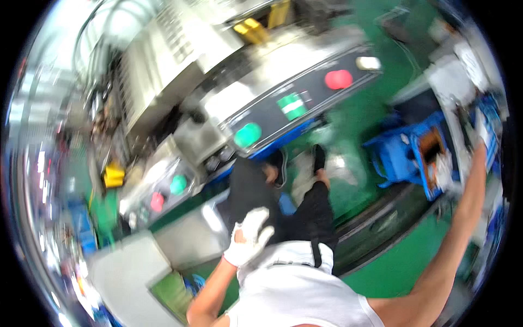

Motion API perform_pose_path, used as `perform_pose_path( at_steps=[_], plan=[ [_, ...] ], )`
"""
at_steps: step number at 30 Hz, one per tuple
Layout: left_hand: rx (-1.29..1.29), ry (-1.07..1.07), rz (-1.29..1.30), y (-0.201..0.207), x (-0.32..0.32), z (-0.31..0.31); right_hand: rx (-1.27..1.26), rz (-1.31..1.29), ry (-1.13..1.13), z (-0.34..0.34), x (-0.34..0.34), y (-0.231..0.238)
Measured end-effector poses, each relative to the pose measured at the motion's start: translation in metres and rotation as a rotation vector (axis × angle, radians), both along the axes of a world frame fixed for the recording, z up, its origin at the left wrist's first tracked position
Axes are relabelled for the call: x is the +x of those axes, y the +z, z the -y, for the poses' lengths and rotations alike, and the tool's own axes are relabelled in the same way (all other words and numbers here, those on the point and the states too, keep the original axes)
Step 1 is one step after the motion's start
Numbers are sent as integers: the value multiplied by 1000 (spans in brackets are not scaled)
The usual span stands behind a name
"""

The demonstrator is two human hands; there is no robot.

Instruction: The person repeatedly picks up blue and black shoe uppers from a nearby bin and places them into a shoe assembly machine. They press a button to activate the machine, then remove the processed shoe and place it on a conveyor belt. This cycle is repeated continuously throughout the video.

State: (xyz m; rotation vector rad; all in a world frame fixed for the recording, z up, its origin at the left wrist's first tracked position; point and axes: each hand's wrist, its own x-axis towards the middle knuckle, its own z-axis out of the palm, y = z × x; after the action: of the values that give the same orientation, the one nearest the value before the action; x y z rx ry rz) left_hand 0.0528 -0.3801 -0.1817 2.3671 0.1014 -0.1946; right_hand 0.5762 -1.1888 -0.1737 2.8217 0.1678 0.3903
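Observation:
My left hand (pixel 249 240), in a white glove with some bare skin showing, hangs in front of my lap. Its fingers are apart, and I see nothing in them. My right arm stretches far out to the right. At its end my right hand (pixel 481 129), in what looks like a white glove, is beside a blue item (pixel 491 122) among the clutter there. That hand is small and blurred near the picture's rim, so its fingers and anything in them cannot be made out.
Ahead stands a metal machine (pixel 174 54). Its long dark panel (pixel 272 114) carries a round green button (pixel 248 135), a green block (pixel 292 107) and a red button (pixel 338 79). A blue stool (pixel 397 150) is at right. A pale surface (pixel 128 272) lies at lower left.

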Motion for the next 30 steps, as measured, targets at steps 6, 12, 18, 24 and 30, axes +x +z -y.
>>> perform_pose_path(
  at_steps=[6,12,18,24,30],
  plan=[
    [258,892,-152,-16,-181,-61,794,316,-422,-179,-91,-75],
    [385,1683,-631,-72,-496,-70,1239,-423,-145,-431,-263,-185],
    [348,2150,-967,-56,-675,73,841,-913,156,-567,-349,-158],
    [16,2371,-1252,-112,-681,163,371,-885,456,-611,-317,-136],
    [144,2530,-1296,-111,-680,151,208,-733,622,-661,-304,-77]
  ],
)
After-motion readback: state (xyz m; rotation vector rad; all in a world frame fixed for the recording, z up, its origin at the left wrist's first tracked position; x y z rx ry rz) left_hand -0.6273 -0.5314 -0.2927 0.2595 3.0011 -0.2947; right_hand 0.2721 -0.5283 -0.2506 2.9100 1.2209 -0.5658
